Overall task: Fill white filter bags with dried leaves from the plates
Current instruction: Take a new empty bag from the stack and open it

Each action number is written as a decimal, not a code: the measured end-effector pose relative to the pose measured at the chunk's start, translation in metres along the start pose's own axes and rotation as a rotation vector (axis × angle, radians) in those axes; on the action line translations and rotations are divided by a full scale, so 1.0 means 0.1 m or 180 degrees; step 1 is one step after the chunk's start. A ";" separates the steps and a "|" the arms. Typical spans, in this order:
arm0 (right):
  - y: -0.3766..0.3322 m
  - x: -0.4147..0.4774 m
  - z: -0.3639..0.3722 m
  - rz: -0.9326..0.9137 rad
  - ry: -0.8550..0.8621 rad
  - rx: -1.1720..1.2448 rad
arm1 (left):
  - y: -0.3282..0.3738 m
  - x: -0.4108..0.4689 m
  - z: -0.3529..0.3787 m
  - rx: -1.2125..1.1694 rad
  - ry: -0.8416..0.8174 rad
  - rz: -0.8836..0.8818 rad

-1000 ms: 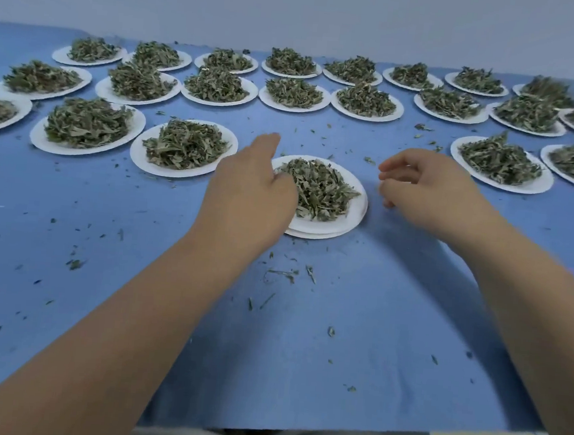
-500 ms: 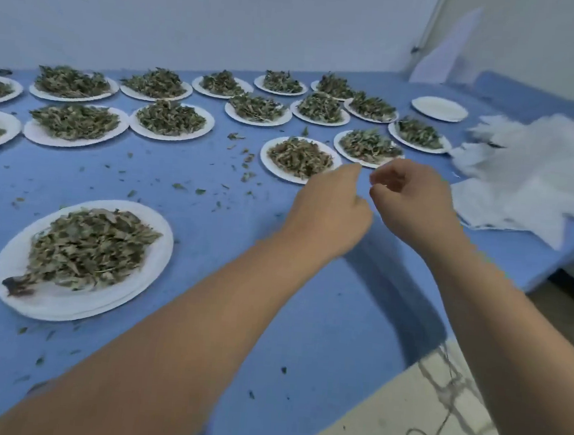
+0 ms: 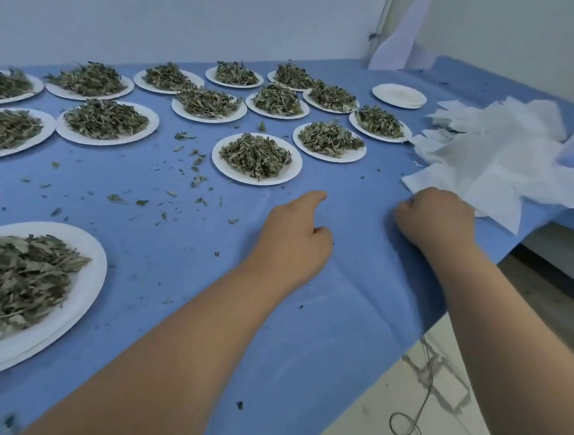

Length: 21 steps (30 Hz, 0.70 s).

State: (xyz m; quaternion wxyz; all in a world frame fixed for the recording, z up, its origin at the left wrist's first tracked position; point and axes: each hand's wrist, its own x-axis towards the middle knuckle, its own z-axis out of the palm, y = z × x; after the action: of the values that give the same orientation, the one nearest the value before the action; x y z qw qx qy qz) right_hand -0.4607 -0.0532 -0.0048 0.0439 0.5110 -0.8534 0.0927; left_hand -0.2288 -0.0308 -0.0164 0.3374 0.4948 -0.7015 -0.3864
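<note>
Head view, and the right hand (image 3: 436,218) is down at the right edge of the tabletop (image 3: 305,321), knuckles up, fingers curled under, right against the near fringe of the white filter bags (image 3: 510,159). Has it got one pinched? Cannot tell, the fingertips are tucked out of sight beneath the hand. The left hand (image 3: 294,242) sits on the blue cover near the middle, one finger stretched forward, the rest loosely bent, nothing in it.

Those bags lie in a loose, overlapping heap along the right edge, running toward the far right corner. They look thin, limp and very light, so I'd expect them to cling together and lift in a clump; a fingertip pinch on one free corner, peeled sideways, should separate a single bag. Both hands will likely be needed to part its mouth.

The dried leaves (image 3: 256,155) are brittle and featherlight, heaped on the closest plate (image 3: 274,181) just beyond the left hand. Crumbs (image 3: 197,180) already scattered across the cover suggest they shed easily, so scoop gently and slide or lift the plate level by its rim
</note>
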 end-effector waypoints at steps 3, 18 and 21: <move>-0.01 -0.05 -0.01 -0.0009 0.0141 0.0468 | -0.04 0.01 0.00 -0.0114 0.0040 -0.0029; -1.40 -0.94 -0.63 -0.2010 -0.0282 0.3790 | 0.05 -0.25 -1.05 0.0834 0.1103 0.0842; -1.67 -1.04 -0.61 -0.2339 -0.0660 0.4226 | 0.00 -0.51 -1.47 0.0838 0.1619 0.0811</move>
State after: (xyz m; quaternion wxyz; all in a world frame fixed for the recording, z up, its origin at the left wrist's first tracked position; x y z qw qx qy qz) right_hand -0.2659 -0.0274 0.0565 -0.3246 0.6873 -0.3936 0.5170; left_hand -0.0891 -0.0126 0.0488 0.4808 0.5231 -0.6950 -0.1107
